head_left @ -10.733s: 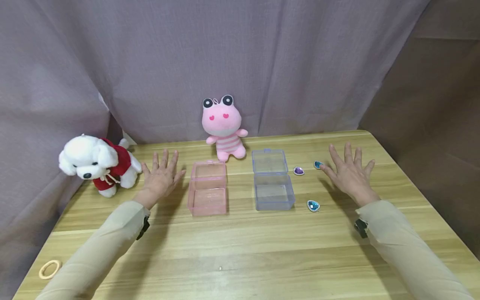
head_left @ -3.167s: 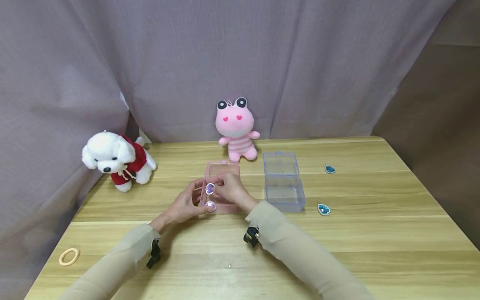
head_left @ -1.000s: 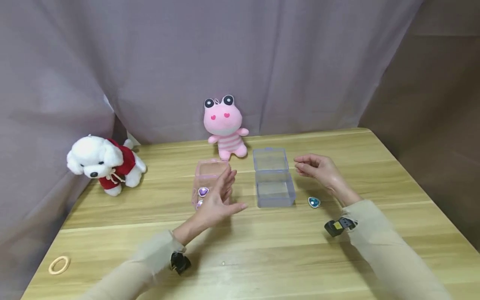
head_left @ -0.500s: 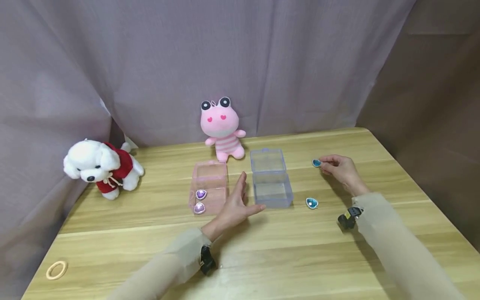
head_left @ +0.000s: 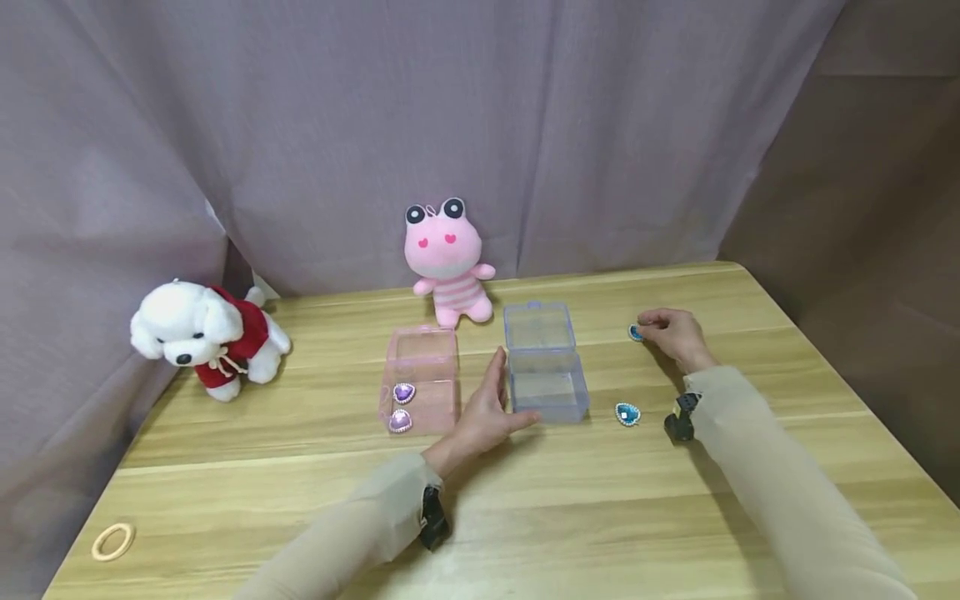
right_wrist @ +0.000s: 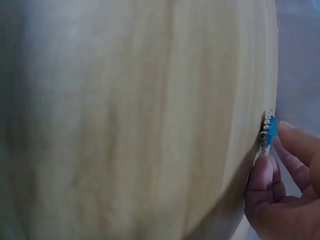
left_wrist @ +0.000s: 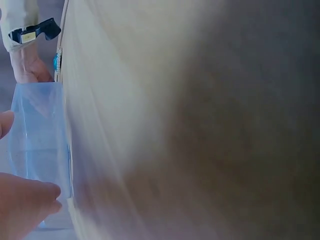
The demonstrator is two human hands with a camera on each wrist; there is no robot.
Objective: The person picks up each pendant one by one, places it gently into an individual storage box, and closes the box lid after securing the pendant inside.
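Observation:
In the head view my right hand (head_left: 675,337) pinches a teal gem (head_left: 635,332) with a pearly rim at the right back of the table. From the right wrist view, thumb and fingertips lie at the edge of this gem (right_wrist: 270,131), which is close to the tabletop. My left hand (head_left: 487,417) has its thumb and fingers spread at the left front corner of a clear bluish box (head_left: 549,412) with its lid thrown back. A second teal heart gem (head_left: 627,414) lies right of that box. Two purple heart gems (head_left: 403,392) lie in the lidded pink box (head_left: 422,423).
Behind the boxes a pink frog plush (head_left: 446,258) leans on the grey curtain (head_left: 360,150). A white toy dog (head_left: 206,333) in red sits at the left back. Near the left front edge lies a wooden ring (head_left: 113,542) on the wooden table (head_left: 570,517).
The purple gems went into the pink box. My left hand has moved right, from the pink box to the bluish one. My right hand has reached the back teal gem and taken hold of it.

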